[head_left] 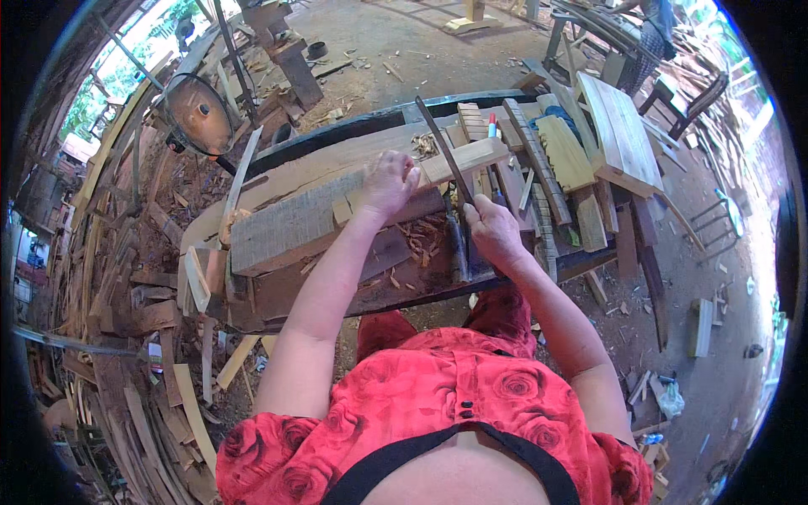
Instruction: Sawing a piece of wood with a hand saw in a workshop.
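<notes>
A pale squared length of wood (463, 160) lies across a thick grey timber block (286, 225) on the workbench. My left hand (390, 183) is closed over this wood, its fingers curled around the near part. In my right hand (495, 229), closed around the near end, is a long narrow dark tool (439, 139). It slants away to the far left and crosses over the pale wood, to the right of my left hand. Whether its edge has teeth is too small to tell. Wood shavings (423, 238) lie between my hands on the bench.
Right of my hands lie several wooden strips (539, 164), a red-capped marker (491, 126) and a wide plank block (621, 135). A round pan-like metal thing (199, 114) stands at the far left. Scrap wood (151, 421) covers the left floor. Another person (655, 38) is at the far right.
</notes>
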Demonstrator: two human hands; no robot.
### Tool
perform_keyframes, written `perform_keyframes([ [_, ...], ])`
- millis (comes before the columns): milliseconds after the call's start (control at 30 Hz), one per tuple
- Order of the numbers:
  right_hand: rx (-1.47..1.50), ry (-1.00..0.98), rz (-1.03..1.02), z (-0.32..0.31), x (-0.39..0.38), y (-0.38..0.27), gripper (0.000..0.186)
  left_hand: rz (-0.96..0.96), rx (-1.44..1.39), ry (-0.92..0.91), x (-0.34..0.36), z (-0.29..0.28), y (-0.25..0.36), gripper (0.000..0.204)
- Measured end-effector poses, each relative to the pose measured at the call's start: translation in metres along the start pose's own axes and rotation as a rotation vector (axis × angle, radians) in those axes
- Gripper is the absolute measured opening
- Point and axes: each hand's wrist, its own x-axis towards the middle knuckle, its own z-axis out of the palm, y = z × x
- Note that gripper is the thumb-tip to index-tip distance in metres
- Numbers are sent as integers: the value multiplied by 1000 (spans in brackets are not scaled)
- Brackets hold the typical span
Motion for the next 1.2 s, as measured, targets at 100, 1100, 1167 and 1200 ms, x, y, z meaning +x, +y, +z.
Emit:
perform_keyframes([
  [100, -4, -6, -14, 12, 5, -6, 29, -74, 89, 101, 2, 16, -5, 37],
  [1100, -222, -131, 1, 20, 24, -3, 28, -357, 245, -57, 19, 8, 5, 38],
  [1167, -220, -132, 1, 19, 23, -3, 27, -365, 238, -62, 20, 10, 7, 38],
  [1200, -227, -133, 3, 19, 22, -3, 27, -372, 232, -62, 20, 10, 8, 39],
])
